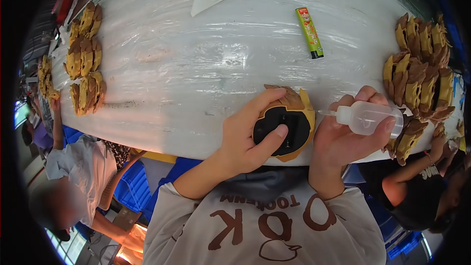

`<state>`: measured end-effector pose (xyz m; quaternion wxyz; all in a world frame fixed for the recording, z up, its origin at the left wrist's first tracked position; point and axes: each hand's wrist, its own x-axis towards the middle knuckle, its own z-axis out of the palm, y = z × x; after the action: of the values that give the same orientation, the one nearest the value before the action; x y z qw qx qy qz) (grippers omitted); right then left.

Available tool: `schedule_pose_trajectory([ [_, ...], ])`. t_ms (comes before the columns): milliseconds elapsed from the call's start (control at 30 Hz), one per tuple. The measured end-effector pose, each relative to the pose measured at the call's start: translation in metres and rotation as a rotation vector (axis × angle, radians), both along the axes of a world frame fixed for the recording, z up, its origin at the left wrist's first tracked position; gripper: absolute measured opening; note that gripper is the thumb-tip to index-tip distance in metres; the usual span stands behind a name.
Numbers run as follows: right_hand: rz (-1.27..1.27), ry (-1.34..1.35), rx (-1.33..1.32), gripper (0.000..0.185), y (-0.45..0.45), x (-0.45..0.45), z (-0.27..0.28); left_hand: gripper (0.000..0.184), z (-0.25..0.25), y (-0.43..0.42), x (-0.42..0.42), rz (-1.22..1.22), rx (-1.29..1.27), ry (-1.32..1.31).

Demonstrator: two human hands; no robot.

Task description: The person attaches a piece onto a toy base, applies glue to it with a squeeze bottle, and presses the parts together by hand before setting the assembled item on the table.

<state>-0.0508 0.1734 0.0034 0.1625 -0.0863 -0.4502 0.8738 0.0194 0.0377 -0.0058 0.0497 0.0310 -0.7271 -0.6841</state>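
So my left hand [248, 140] is just right of center in the frame, forearm angling up from the lower middle, and it's clamped on a round brown-and-yellow piece [293, 99] with a black face [281, 130]. Thumb's lying flat across the black part, pointing up and to the right, and my index finger reaches over the top onto the brown edge. Can't tell what the other fingers are doing, they're hidden behind it. My right hand [338, 140] is right next to it on the right, wrist bent up from the bottom of the frame, fingers curled round a clear squeeze bottle [369, 118] with the thumb on its lower side, so that grip is closed too. The bottle's tipped over sideways, white cap to the left, and its thin needle tip [321, 112] points at the piece's right edge. Pretty sure it's super close, but can't say if it's actually touching. Both hands are at the near edge of the plastic-covered table [181, 78]. There's a green and red tube [309, 33] lying above them in the upper right, and rows of similar pieces [422, 73] at the far right.
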Motion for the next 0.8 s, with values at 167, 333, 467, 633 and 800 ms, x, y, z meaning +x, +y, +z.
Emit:
schedule_pose_trajectory([
  [167, 0.012, 0.005, 0.005, 0.034, 0.0017, 0.0021, -0.0020, 0.046, -0.0023, -0.0004, 0.0019, -0.005, 0.047, 0.007],
  [333, 0.044, 0.013, 0.015, 0.031, 0.0006, 0.0029, -0.0025, 0.046, -0.0037, -0.0015, 0.0019, -0.001, 0.058, 0.019],
  [467, 0.062, 0.022, 0.003, 0.029, 0.0029, 0.0029, -0.0049, 0.046, -0.0048, -0.0022, 0.0019, -0.006, 0.044, 0.029],
  [633, 0.124, 0.051, 0.010, 0.029, 0.0027, 0.0035, -0.0032, 0.046, -0.0051, -0.0016, 0.0019, -0.004, 0.052, 0.025],
  [800, 0.080, 0.036, 0.027, 0.029, 0.0010, 0.0032, -0.0037, 0.046, -0.0043, -0.0023, 0.0021, -0.008, 0.045, 0.019],
])
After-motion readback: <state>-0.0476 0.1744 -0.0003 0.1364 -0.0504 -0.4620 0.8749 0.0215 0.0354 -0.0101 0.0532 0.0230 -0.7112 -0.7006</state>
